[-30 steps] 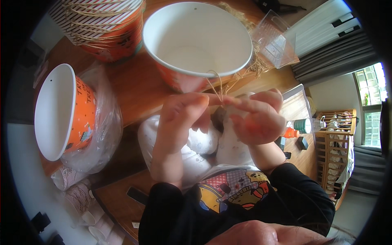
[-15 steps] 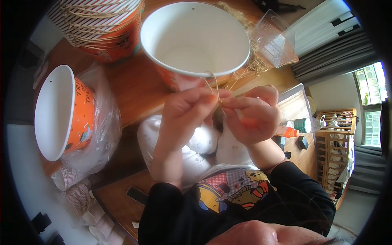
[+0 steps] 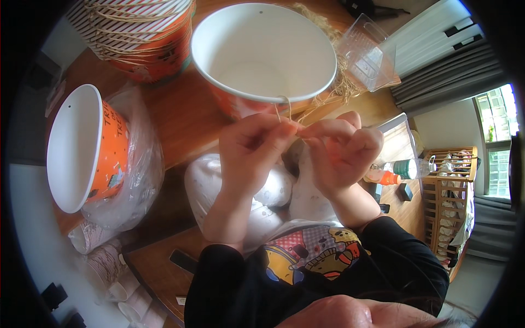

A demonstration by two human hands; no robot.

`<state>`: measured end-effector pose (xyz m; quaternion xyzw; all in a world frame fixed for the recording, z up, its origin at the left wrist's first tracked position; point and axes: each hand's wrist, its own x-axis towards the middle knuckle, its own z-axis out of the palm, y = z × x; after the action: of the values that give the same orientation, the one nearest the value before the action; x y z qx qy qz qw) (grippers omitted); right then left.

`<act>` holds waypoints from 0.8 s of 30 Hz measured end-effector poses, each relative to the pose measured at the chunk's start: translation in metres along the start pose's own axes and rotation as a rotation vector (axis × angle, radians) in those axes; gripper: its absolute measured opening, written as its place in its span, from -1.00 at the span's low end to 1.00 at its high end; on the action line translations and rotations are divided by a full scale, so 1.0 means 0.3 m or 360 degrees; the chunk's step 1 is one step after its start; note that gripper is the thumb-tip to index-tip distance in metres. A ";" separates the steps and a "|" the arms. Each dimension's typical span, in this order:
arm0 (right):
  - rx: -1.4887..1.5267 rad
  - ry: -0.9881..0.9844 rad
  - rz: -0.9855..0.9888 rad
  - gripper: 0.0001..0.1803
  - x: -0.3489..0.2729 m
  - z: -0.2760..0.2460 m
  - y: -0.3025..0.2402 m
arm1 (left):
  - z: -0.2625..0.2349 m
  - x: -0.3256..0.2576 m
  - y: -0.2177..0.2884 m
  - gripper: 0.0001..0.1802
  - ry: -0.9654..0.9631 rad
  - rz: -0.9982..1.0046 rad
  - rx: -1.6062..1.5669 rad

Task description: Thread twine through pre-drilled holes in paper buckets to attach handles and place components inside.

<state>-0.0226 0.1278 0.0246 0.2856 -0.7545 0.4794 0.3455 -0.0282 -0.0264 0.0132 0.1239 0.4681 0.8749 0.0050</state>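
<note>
The left hand [image 3: 254, 145] is closed in a pinch on a thin tan string [image 3: 280, 109], thumb against forefinger, and the right hand [image 3: 342, 150] pinches the same strand just beside it, so the fingertips of both hands almost touch. The string rises from the pinch to the near rim of the big white-lined paper bucket [image 3: 262, 52], which stands upright at the near edge of the wooden tabletop [image 3: 186, 117], just above the hands. To do this fiddly step well, it seems best to keep both pinches close together, hold the strand taut and steady the bucket so it does not tip while the string is worked at the rim. That bucket looks empty inside. Behind it, by the far edge, a loose heap of straw-coloured string [image 3: 333, 82] lies beside a clear plastic box [image 3: 366, 52], whose contents cannot be made out. At the far left corner sits a stack of striped orange buckets [image 3: 142, 33], nested together. On the left side an orange bucket [image 3: 82, 145] lies tipped in a clear plastic bag [image 3: 139, 169], its white interior bare.
</note>
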 end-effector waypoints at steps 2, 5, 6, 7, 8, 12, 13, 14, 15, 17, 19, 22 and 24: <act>0.0024 0.0030 0.0019 -0.39 -0.006 0.010 0.011 | -0.006 0.002 -0.013 -0.89 0.0019 0.0029 -0.0044; 0.0070 0.0061 0.0057 -0.38 -0.011 0.011 0.012 | 0.001 -0.002 -0.023 -0.89 0.0072 0.0062 -0.0053; 0.0093 0.0061 0.0075 -0.38 -0.013 0.010 0.010 | 0.003 -0.004 -0.019 -0.89 0.0071 0.0062 -0.0054; 0.0093 0.0062 0.0075 -0.38 -0.011 0.007 0.007 | 0.005 -0.005 -0.012 -0.89 0.0048 0.0035 -0.0070; 0.0127 0.0046 0.0094 -0.39 -0.007 0.003 0.000 | 0.007 -0.008 -0.006 -0.88 0.0025 0.0010 -0.0087; 0.0156 -0.0061 0.0190 -0.40 -0.002 -0.022 -0.004 | 0.013 -0.008 -0.005 -0.87 -0.0029 0.0002 -0.0153; 0.0157 -0.0062 0.0191 -0.40 -0.004 -0.021 -0.006 | 0.007 -0.010 -0.006 -0.87 -0.0059 -0.0037 -0.0146; 0.0195 -0.0073 0.0245 -0.41 -0.008 -0.020 -0.014 | 0.004 -0.012 -0.005 -0.86 -0.0091 -0.0072 -0.0141; 0.0232 -0.0084 0.0300 -0.41 -0.012 -0.020 -0.020 | 0.007 -0.012 -0.004 -0.86 -0.0091 -0.0070 -0.0142; 0.0238 -0.0123 0.0349 -0.42 -0.031 -0.019 -0.019 | 0.015 -0.009 0.000 -0.84 -0.0072 -0.0062 -0.0119; 0.0243 -0.0161 0.0400 -0.43 -0.038 -0.023 -0.017 | 0.021 -0.009 0.004 -0.79 -0.0035 -0.0074 -0.0061; 0.0223 -0.0212 0.0325 -0.44 -0.034 -0.037 -0.018 | 0.019 -0.010 0.021 -0.74 -0.0036 -0.0088 -0.0027; 0.0275 -0.0204 0.0344 -0.44 -0.030 -0.051 -0.020 | 0.022 -0.012 0.029 -0.73 -0.0078 -0.0093 -0.0057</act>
<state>-0.0089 0.1403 0.0253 0.2614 -0.7572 0.5578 0.2171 -0.0224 -0.0263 0.0231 0.1313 0.4555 0.8794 0.0442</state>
